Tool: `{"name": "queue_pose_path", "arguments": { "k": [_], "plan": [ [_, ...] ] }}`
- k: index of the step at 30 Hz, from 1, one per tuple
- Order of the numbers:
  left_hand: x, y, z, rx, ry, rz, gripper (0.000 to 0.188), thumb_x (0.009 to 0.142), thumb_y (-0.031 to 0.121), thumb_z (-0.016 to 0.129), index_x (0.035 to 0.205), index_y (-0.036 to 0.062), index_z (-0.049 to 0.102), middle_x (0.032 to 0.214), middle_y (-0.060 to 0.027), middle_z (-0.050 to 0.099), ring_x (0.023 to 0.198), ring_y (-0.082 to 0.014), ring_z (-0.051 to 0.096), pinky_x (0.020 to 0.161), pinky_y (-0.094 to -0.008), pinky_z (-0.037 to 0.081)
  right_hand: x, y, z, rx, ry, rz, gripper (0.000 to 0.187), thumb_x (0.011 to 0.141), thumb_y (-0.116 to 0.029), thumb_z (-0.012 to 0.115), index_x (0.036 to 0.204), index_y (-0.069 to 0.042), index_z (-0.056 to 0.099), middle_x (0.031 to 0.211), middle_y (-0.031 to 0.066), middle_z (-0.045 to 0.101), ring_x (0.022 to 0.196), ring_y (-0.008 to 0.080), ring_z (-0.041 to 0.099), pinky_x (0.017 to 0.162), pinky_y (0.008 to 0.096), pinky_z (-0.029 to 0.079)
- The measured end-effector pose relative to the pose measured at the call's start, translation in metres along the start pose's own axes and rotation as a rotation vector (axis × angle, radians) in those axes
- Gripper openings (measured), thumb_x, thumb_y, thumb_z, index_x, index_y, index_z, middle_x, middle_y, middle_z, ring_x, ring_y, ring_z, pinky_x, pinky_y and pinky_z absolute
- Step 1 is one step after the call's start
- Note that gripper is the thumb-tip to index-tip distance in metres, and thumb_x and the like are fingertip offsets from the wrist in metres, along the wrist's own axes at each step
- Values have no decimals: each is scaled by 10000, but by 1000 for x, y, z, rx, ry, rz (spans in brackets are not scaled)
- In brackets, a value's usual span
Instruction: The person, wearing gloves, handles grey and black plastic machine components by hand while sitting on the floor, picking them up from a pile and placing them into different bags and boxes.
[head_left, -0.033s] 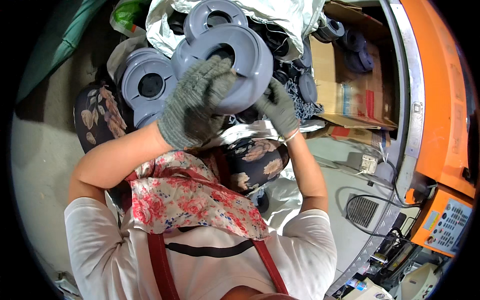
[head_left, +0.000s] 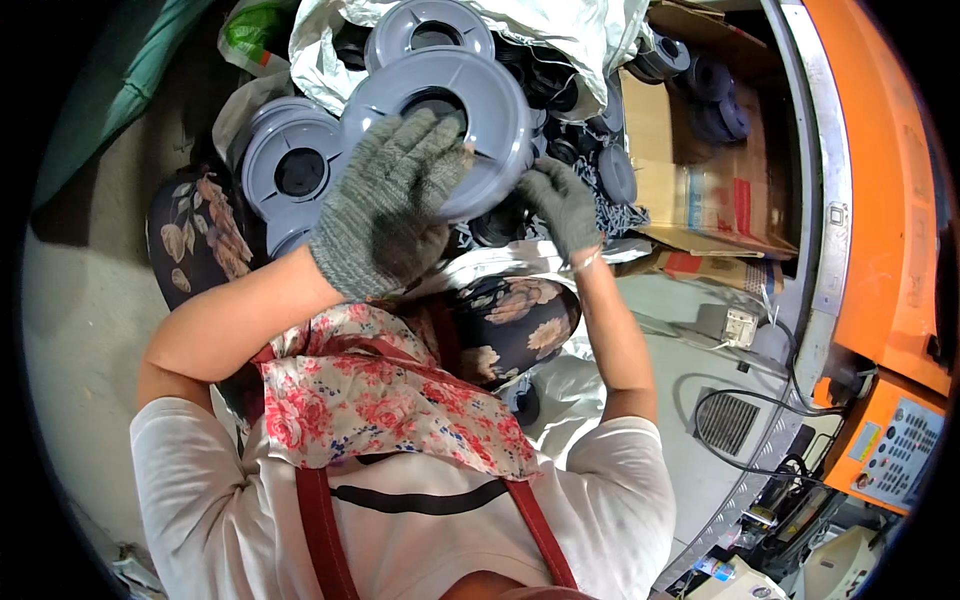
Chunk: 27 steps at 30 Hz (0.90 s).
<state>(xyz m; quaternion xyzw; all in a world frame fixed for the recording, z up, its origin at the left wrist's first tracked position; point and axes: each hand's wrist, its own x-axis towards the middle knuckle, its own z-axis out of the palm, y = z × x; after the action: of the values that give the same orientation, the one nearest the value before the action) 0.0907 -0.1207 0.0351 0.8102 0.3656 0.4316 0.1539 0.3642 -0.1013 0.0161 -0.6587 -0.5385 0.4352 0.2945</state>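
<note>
A large grey plastic ring (head_left: 495, 110) with a round hole and shallow ribs is held up in front of me. My left hand (head_left: 385, 205), in a grey knit glove, grips it from the near left side, fingers laid across its face up to the hole. Close by the ring's right rim is my gloved right hand (head_left: 563, 205), its fingers curled together; whatever they hold, if anything, is hidden. Behind the held ring lies a similar grey ring (head_left: 470, 30). More stacked grey rings (head_left: 262, 165) sit to the left, beside my knee.
A white sack (head_left: 580, 30) spreads behind the rings, with black round parts and grey scraps (head_left: 620, 215) around it. On the right, an open cardboard box (head_left: 655, 150) contains more grey parts. Beyond it stands an orange machine (head_left: 880, 200) with a keypad panel (head_left: 897, 450) and a hanging cable.
The held ring has turned so its face shows flatter toward me, and its right edge sits further left. My right hand has shifted slightly right. My left fingers lie straighter across the ring.
</note>
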Motion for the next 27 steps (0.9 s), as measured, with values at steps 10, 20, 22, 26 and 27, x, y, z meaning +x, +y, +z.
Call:
{"name": "queue_pose_path", "arguments": {
  "k": [10,20,22,26,27],
  "plan": [
    [8,-20,9,-1,-211,157,457,688,127,647,1123,22,555,1066,-151,567,878,-317,562,761,-405,446,134,183,-68,-755,60,8,438,798,-350,520,1140,-78,539,1092,211,562,1051,343,520,893,367,401],
    [-7,-40,27,51,-281,186,382,729,120,605,1098,32,558,1127,-156,556,989,-324,558,839,-422,440,157,162,-45,-1157,-570,40,455,901,-327,319,1187,0,455,1170,213,515,1048,390,504,897,440,399],
    [1,-38,28,32,-271,197,392,734,105,603,1112,20,547,1125,-158,553,984,-319,561,842,-410,442,147,157,-59,-1258,-525,19,384,880,-265,340,1078,8,523,1060,214,571,991,371,541,840,441,430],
    [7,-31,30,-69,-180,65,429,763,93,555,1185,33,504,1153,-133,543,1013,-285,543,862,-362,427,120,146,-101,-1403,-514,-152,332,823,-304,446,932,-24,589,910,207,614,879,348,593,766,433,460],
    [7,-28,32,-110,-139,-5,444,775,94,533,1214,45,488,1168,-120,539,1030,-271,532,871,-344,419,109,132,-111,-1395,-465,-177,262,797,-251,483,913,-40,587,892,206,610,866,355,589,726,440,461]
  ]
}}
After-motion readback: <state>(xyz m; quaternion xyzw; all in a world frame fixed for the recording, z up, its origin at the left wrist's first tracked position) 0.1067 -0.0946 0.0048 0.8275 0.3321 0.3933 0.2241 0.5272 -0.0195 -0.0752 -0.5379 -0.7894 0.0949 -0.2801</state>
